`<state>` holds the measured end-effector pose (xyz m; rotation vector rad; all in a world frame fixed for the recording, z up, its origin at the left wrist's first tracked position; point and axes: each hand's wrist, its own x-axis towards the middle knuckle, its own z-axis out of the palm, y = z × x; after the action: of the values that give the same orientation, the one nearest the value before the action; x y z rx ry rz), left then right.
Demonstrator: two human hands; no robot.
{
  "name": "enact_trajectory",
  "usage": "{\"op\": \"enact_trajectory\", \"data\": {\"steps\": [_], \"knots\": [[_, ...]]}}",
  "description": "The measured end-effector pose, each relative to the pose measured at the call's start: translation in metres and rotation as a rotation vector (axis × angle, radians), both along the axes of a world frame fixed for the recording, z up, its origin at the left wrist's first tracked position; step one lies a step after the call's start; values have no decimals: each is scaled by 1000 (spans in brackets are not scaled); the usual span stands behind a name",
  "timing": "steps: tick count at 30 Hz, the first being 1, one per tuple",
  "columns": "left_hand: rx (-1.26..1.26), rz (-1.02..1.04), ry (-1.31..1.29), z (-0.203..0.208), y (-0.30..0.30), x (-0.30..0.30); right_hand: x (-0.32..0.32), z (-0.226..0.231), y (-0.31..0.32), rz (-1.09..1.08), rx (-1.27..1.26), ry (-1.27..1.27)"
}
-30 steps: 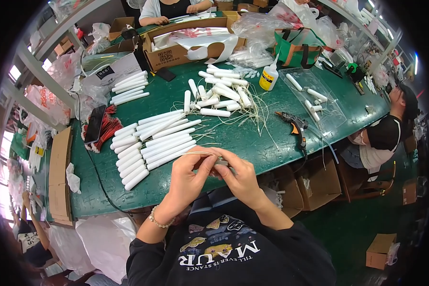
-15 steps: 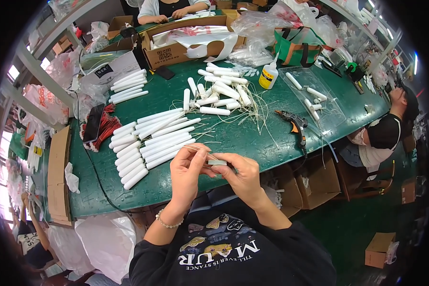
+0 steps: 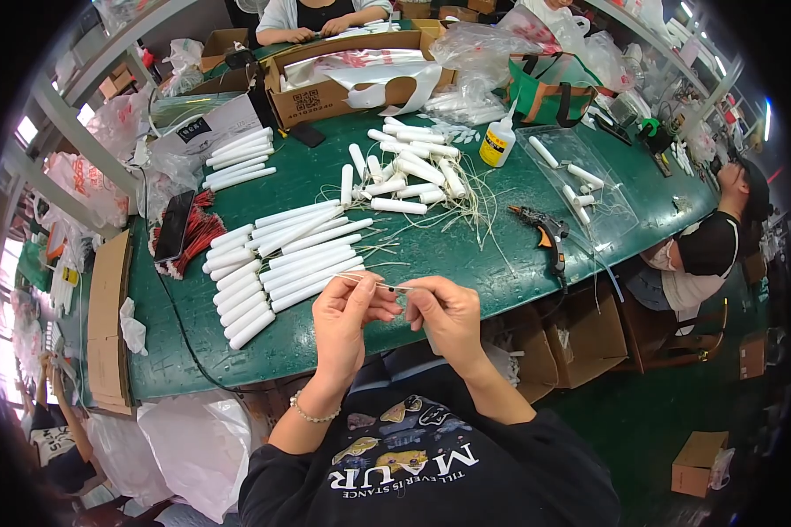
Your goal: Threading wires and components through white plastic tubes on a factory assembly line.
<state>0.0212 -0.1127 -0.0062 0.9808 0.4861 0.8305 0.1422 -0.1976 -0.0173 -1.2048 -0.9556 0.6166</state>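
Note:
Close to the table's near edge, my left hand [image 3: 347,307] and my right hand [image 3: 448,316] face each other, fingers pinched. Thin white wire [image 3: 399,287] spans the gap between them, with a tiny dark spot near its middle. Thumb and forefinger of each hand grip it. A small pale piece seen earlier in the right fingers does not show clearly now. Left of my hands, long white tubes [image 3: 312,265] with thin wires at their ends lie beside a row of shorter white tubes [image 3: 243,303]. Beyond, more short white tubes [image 3: 420,169] are heaped with tangled wires.
On the right lie a glue gun [image 3: 549,237] and a clear plastic sheet [image 3: 608,200] with several tubes. A glue bottle [image 3: 497,143] stands behind. A phone [image 3: 175,225] rests on red wires at left. A cardboard box [image 3: 343,92] stands far back; co-workers sit opposite and right.
My fingertips have shifted slightly apart, and the wire now shows stretched between them. The pale flat piece in my right fingers has gone out of clear sight.

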Motion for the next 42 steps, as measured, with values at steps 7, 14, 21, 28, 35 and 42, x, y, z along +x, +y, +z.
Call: {"op": "enact_trajectory", "data": {"steps": [7, 14, 21, 28, 35, 42], "knots": [[243, 95, 14, -3, -6, 3, 0, 1, 1, 43, -96, 226], [392, -3, 186, -13, 7, -1, 0, 1, 5, 60, -151, 251], [258, -41, 125, -14, 17, -2, 2, 0, 10, 147, -139, 302], [221, -57, 131, -15, 29, -9, 4, -8, 12, 106, -237, 267], [-61, 55, -6, -3, 92, -27, 22, -18, 10, 123, -274, 352], [-276, -336, 9, 5, 148, -31, 36, -38, 24, 217, -306, 529]]}}
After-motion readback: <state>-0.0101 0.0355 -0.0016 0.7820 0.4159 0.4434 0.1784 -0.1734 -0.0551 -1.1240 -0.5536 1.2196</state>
